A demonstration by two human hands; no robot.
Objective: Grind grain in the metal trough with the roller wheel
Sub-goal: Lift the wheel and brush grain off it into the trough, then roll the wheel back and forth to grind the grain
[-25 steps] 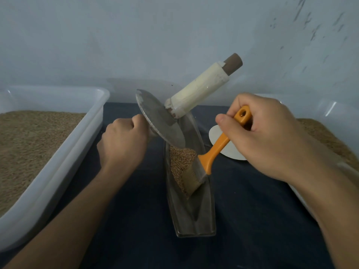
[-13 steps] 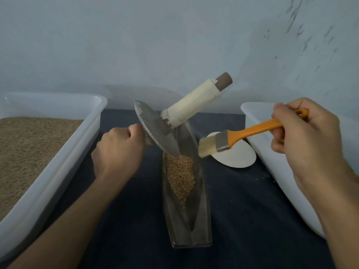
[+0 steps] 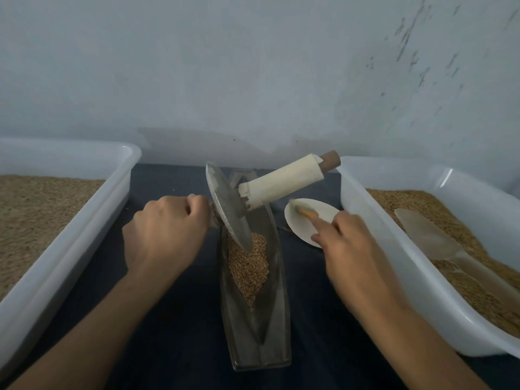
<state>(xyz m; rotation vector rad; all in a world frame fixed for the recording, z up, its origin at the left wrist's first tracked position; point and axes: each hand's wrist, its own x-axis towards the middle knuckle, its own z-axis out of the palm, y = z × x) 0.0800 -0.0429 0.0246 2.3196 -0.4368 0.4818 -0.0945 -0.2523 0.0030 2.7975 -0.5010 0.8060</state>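
On the dark blue cloth-covered table (image 3: 174, 319), between two white plastic tubs of grain, the long narrow metal trough (image 3: 254, 327) holds a heap of brown grain (image 3: 249, 266) in its middle, and the flat metal roller wheel (image 3: 229, 211) stands tilted with its lower edge in that grain. The left hand (image 3: 166, 235) is curled tight round the wheel's near axle handle, while the far, white-wrapped wooden handle (image 3: 284, 182) sticks up free to the right. The right hand (image 3: 349, 249), blurred, rests over the orange-handled brush (image 3: 302, 211) on the small white round dish (image 3: 309, 220), fingers loosely bent; whether they grip it I cannot tell.
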